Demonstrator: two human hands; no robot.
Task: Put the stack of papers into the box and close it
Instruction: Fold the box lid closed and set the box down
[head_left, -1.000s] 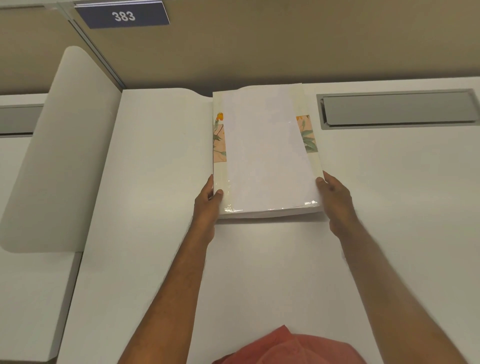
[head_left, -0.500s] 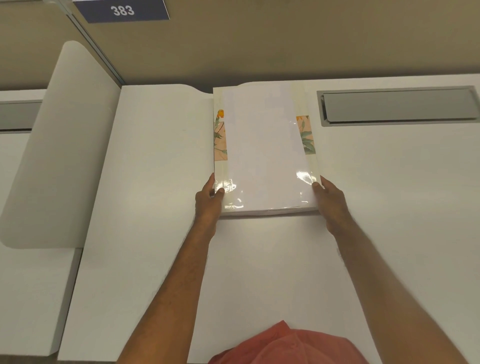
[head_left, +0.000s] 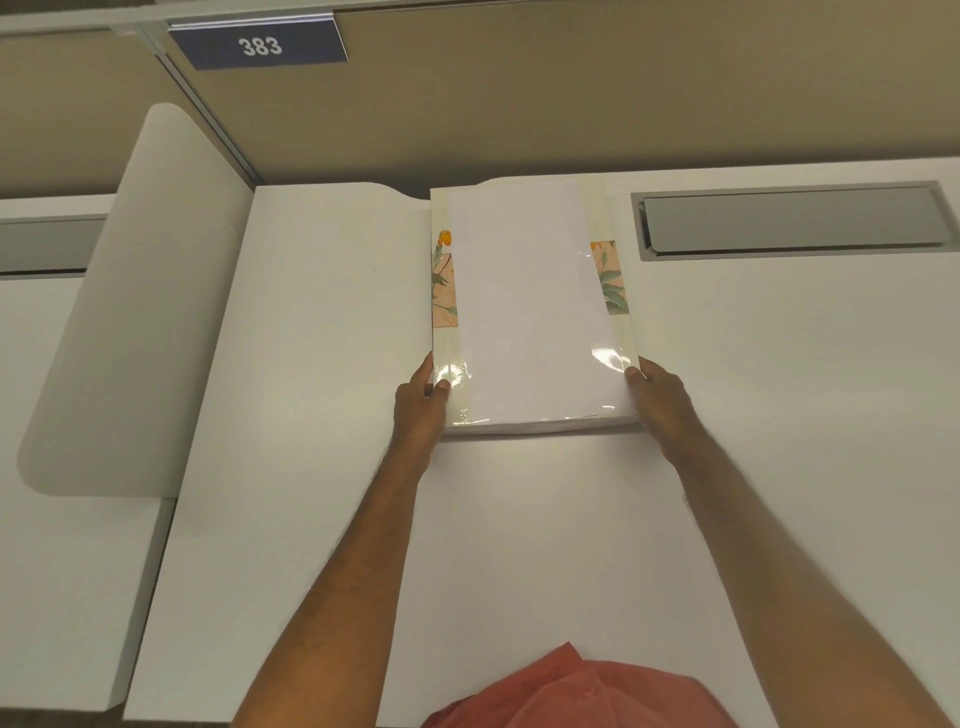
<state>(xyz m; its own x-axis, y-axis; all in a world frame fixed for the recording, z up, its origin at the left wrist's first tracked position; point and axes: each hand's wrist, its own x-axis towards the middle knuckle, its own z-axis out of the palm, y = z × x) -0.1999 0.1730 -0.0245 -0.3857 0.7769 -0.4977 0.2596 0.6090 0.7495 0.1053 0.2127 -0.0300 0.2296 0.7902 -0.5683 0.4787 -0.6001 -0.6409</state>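
A flat cream box (head_left: 621, 332) with a flower print lies on the white desk (head_left: 322, 395), its lid closed. A white stack of papers (head_left: 530, 306) in glossy wrap rests on top of the box. My left hand (head_left: 420, 402) grips the box's near left corner, thumb on its top. My right hand (head_left: 662, 400) holds the near right corner, fingers along the side.
A grey cable hatch (head_left: 789, 221) is set into the desk to the right of the box. A white curved divider panel (head_left: 140, 306) stands at the left. A tan partition with a "383" sign (head_left: 260, 45) rises behind the desk.
Both hands stay on the box's near corners. The view has shifted slightly; the box and papers look to be in about the same place.
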